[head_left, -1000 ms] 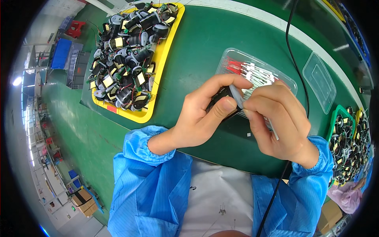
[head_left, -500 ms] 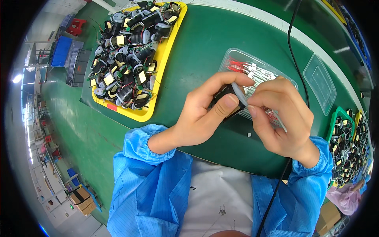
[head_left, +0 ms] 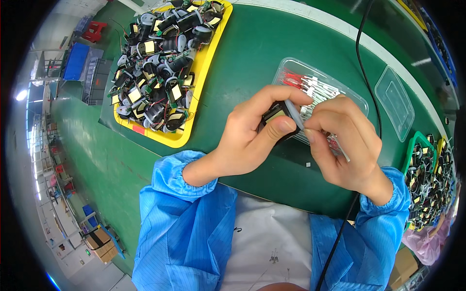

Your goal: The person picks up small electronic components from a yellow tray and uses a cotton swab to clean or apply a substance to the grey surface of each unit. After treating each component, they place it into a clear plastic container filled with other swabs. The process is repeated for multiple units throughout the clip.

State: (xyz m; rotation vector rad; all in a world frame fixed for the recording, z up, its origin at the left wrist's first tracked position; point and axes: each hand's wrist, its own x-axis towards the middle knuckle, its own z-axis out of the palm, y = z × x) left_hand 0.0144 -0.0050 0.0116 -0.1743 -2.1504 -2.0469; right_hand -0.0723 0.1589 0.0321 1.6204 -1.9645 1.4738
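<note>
My left hand [head_left: 247,138] is closed round a small black housing with a grey rounded end piece [head_left: 294,114]. A pale yellow pad [head_left: 275,115] shows on the housing's side. My right hand [head_left: 347,145] is closed in a pinch, its thumb and forefinger tips touching the grey end. A thin white lead [head_left: 342,148] sticks out below its curled fingers; its other end is hidden in the hand. Behind both hands lies a clear plastic box [head_left: 291,62] of red and white leads [head_left: 323,89], partly covered by my fingers.
At the left, a yellow tray [head_left: 206,72] is heaped with similar black housings, wires and green boards. A clear lid [head_left: 395,104] lies right of a black cable [head_left: 361,58]. A tiny white square [head_left: 308,165] rests on the green table. More filled trays, one green [head_left: 410,145], stand far right.
The black housing has turned a little in my left hand, so more of its yellow pad shows. The right hand stays pinched at the grey end, shifted slightly left.
</note>
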